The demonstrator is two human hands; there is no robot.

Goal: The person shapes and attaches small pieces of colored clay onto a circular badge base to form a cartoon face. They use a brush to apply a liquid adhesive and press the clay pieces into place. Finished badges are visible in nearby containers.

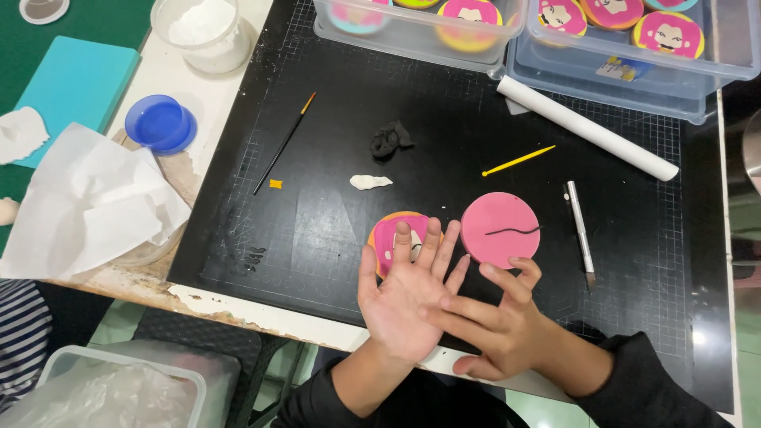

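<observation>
A white table (238,313) with a chipped, worn near edge carries a black gridded mat (317,222). Green covering (24,55) lies far left. Pale green floor tiles (749,349) show at right, brightly lit.

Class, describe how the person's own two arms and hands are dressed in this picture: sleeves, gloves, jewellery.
Both hands are bare: the left hand and right hand show no gloves, and no rings or watch are visible. Each arm wears a dark, black-looking long sleeve ending near the wrist.

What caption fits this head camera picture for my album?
Left hand lies palm-up with right hand fingers on it, beside a pink disc on a black cutting mat.
</observation>
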